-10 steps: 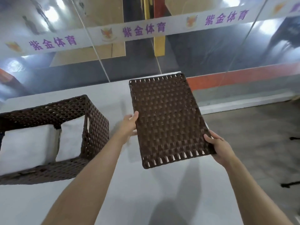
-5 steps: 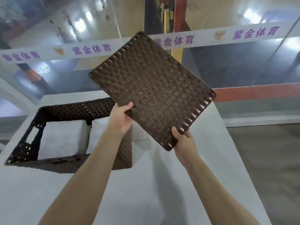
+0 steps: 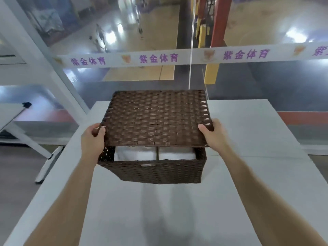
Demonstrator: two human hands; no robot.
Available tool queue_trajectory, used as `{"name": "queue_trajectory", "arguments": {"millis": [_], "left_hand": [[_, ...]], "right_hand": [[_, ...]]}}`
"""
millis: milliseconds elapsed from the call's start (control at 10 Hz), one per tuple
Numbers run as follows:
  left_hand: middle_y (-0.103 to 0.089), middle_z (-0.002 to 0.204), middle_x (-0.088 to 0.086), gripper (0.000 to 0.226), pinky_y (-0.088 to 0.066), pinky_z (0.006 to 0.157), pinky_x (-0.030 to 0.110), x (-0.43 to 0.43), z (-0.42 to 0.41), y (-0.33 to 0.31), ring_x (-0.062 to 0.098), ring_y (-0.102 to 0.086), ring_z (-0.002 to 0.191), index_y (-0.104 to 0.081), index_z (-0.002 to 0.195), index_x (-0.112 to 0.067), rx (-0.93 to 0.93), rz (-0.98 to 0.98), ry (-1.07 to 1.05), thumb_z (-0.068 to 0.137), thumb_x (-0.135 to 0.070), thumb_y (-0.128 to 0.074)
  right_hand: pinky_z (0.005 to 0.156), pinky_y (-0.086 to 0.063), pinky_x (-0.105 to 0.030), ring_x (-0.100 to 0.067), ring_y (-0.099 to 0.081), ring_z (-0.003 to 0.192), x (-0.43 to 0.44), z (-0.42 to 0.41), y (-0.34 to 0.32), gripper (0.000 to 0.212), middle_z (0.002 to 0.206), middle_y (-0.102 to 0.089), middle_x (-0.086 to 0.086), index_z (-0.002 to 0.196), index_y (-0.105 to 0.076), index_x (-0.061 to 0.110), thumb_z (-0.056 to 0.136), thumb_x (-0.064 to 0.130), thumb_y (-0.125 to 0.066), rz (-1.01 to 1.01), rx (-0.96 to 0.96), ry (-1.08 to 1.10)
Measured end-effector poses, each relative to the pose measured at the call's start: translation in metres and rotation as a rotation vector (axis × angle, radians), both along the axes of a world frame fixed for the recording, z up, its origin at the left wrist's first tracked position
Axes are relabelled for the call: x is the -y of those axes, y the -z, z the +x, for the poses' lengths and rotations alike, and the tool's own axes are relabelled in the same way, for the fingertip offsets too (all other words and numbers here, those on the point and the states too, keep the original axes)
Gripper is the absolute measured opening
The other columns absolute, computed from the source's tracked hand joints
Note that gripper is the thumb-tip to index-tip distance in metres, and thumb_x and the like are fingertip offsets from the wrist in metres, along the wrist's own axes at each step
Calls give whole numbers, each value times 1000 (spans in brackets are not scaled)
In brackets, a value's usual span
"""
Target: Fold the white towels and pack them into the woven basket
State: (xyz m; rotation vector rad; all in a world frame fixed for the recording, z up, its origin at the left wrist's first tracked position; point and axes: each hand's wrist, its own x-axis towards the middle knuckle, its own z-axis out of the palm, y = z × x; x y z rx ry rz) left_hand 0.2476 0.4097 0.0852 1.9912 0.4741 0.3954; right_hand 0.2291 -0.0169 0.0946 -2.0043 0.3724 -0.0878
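Head view: one woven lid [image 3: 156, 118] hangs over one woven basket [image 3: 156, 170] on the counter [image 3: 248, 139]. Two folded white towels [image 3: 135, 154] lie inside. Left hand [image 3: 93, 139] and right hand [image 3: 212, 134] each pinch a lid corner.

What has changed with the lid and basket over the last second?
Both hands, left hand and right hand, carried the woven lid leftward from beside the woven basket to over it, near edge still raised. The folded white towels stayed inside.
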Motion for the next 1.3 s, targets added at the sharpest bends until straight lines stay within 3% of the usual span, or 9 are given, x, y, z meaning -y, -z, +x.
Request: {"name": "queue_trajectory", "arguments": {"millis": [100,200,400,500,600,700,1100,1200,1300], "left_hand": [[-72,131,5,31,-51,110,43,-24,-8,23,26,-67,121,-69,136,-14,-44,39,22,109,-26,-63],[-68,139,6,33,-49,114,48,-35,-12,45,30,-64,129,-64,140,-15,-107,32,44,109,-27,-62],[-65,144,12,33,-47,101,43,-30,-18,62,32,-63,122,-50,146,-15,-207,8,113,113,-20,-53],[-65,145,13,38,-46,101,44,-29,-19,65,37,-62,127,-48,151,-15,-225,95,135,114,-22,-50],[-66,146,12,44,-47,107,49,-27,-17,68,39,-61,131,-49,157,-18,-204,175,168,114,-21,-48],[-65,147,13,47,-47,111,53,-26,-14,71,41,-60,132,-48,160,-18,-206,202,155,113,-21,-49],[-69,141,10,46,-49,110,52,-16,-9,70,39,-64,128,-50,159,-20,-175,205,216,113,-19,-49],[-66,146,10,46,-47,114,52,-20,-4,68,38,-61,133,-49,160,-19,-182,184,248,114,-22,-48],[-58,157,2,49,-41,123,52,-38,-8,72,30,-54,144,-44,163,-25,-193,63,262,116,-40,-43]], "right_hand": [[99,-43,-38,-27,-59,116,-25,-11,13,44,129,-52,-3,135,-59,15,104,46,-62,-223,-17,8],[102,-42,-35,-31,-60,124,-34,-17,30,48,142,-46,-9,141,-57,12,106,45,-60,-230,-48,-22],[107,-47,-47,-35,-58,132,-44,-18,48,54,147,-54,-12,152,-42,14,109,42,-56,-255,-52,-25],[113,-45,-53,-36,-53,140,-46,-17,49,64,156,-51,-11,162,-21,20,110,37,-54,-221,-60,-27],[112,-45,-53,-37,-54,140,-42,-12,54,61,154,-54,-12,160,-28,13,110,41,-52,-236,-124,-32],[110,-48,-50,-33,-58,134,-37,-11,57,49,146,-59,-7,151,-45,18,109,42,-53,-251,-130,-46],[105,-50,-48,-29,-62,127,-30,-32,63,45,139,-64,-4,148,-47,24,108,41,-56,-261,-103,21],[105,-49,-51,-34,-59,130,-30,-30,58,47,143,-60,-11,147,-43,19,109,46,-50,-296,-158,-20],[111,-48,-55,-39,-55,138,-24,-40,37,68,153,-54,-18,153,-36,11,108,61,-41,-416,-208,-29]]}}
